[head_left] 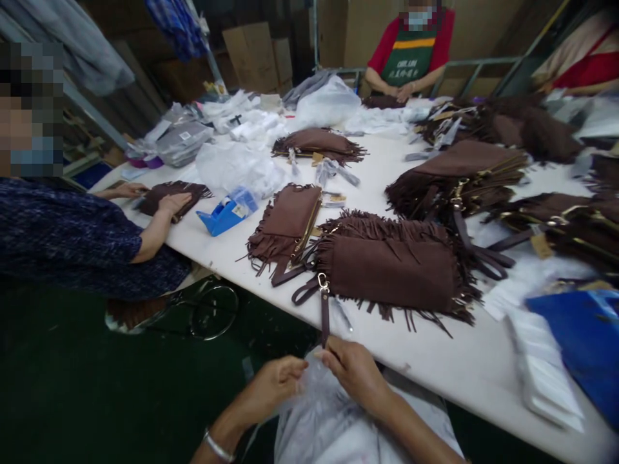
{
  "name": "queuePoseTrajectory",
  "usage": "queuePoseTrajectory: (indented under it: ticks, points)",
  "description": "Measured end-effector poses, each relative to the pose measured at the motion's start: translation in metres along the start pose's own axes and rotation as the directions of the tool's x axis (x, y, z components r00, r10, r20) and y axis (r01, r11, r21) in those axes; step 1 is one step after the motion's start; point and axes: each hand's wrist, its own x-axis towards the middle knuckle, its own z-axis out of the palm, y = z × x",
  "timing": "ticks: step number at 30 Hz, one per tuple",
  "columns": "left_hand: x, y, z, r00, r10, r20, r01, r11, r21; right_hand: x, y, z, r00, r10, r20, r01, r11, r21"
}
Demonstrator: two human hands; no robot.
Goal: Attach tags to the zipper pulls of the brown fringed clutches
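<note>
Pinching clear plastic (313, 380), the left hand (278, 385) worked low, just off the near table edge, metal bracelet (217, 446) on its wrist. Right hand (360, 372) was beside it, thumb and fingers closed on the lower end of a brown wrist strap (325, 316); couldn't tell if it pinched some plastic too. Strap hung from a gold-tone clip (322, 281) at the left end of a large fringed brown bag (387, 267). That bag lay flat on the white table (438, 354), near the edge, straight ahead of the hands. Smaller fringed bag (293, 216) lay just beyond its left end; blue tape dispenser (225, 216) stood farther left. More brown bags were spread to the right and farther back. Stack of white sheets (544, 374) was at right, next to a blue packet (580, 335). At left, a co-worker in dark patterned sleeves (72, 225) had both hands at a brown pouch (167, 195). Across the table, another person in a green apron (409, 61) had hands together at the far edge.
</note>
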Motion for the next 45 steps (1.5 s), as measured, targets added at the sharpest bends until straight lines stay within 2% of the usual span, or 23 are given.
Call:
queuePoseTrajectory:
  ticks: [2,4,6,8,11,13,15,17,20,23,24,26,30,40,45]
  points:
    - [0.013,0.002,0.006,0.999,0.027,0.041,-0.019,0.985,-0.174,0.002,-0.004,0.005,0.999,0.012,0.031,-0.012,1.0,0.017]
    - [0.025,-0.001,0.01,0.999,0.032,0.016,-0.027,0.973,-0.229,0.0,-0.004,0.006,0.997,0.066,0.042,-0.068,0.997,0.036]
    - [0.034,-0.008,0.011,0.997,0.035,-0.064,-0.046,0.982,-0.184,-0.006,0.001,0.005,0.989,0.148,0.002,-0.148,0.989,-0.011]
    - [0.038,-0.018,0.008,0.988,0.048,-0.143,-0.063,0.993,-0.098,-0.015,0.009,0.006,0.973,0.217,-0.074,-0.225,0.966,-0.129]
    - [0.036,-0.029,0.0,0.975,0.08,-0.207,-0.076,0.997,0.03,-0.024,0.021,0.014,0.957,0.247,-0.152,-0.275,0.939,-0.205]
    - [0.033,-0.032,-0.003,0.972,0.116,-0.203,-0.094,0.989,0.113,-0.024,0.026,0.025,0.95,0.264,-0.168,-0.279,0.957,-0.072]
    - [0.029,-0.033,-0.005,0.968,0.166,-0.189,-0.126,0.971,0.204,-0.017,0.027,0.037,0.933,0.331,-0.143,-0.304,0.935,0.183]
    - [0.025,-0.031,-0.006,0.958,0.216,-0.187,-0.155,0.944,0.291,-0.007,0.026,0.044,0.904,0.423,-0.065,-0.355,0.825,0.44]
    - [0.019,-0.03,-0.01,0.946,0.266,-0.187,-0.175,0.901,0.398,0.005,0.018,0.045,0.862,0.492,0.124,-0.429,0.575,0.697]
    - [0.016,-0.03,-0.013,0.937,0.314,-0.153,-0.207,0.854,0.478,0.01,0.005,0.036,0.849,0.435,0.301,-0.454,0.308,0.836]
    - [0.015,-0.031,-0.014,0.934,0.328,-0.142,-0.223,0.845,0.486,0.011,0.001,0.033,0.847,0.415,0.332,-0.454,0.24,0.858]
    - [0.014,-0.033,-0.015,0.932,0.338,-0.128,-0.244,0.851,0.464,0.012,-0.004,0.029,0.842,0.395,0.368,-0.457,0.159,0.875]
    - [0.014,-0.035,-0.015,0.936,0.334,-0.114,-0.256,0.864,0.433,0.013,-0.004,0.026,0.841,0.394,0.372,-0.447,0.118,0.887]
    - [0.012,-0.033,-0.012,0.916,0.4,-0.038,-0.305,0.753,0.583,0.016,-0.004,0.032,0.859,0.411,0.305,-0.384,0.124,0.915]
    - [0.012,-0.03,-0.01,0.922,0.377,-0.087,-0.294,0.829,0.476,0.016,-0.005,0.034,0.867,0.406,0.288,-0.372,0.145,0.917]
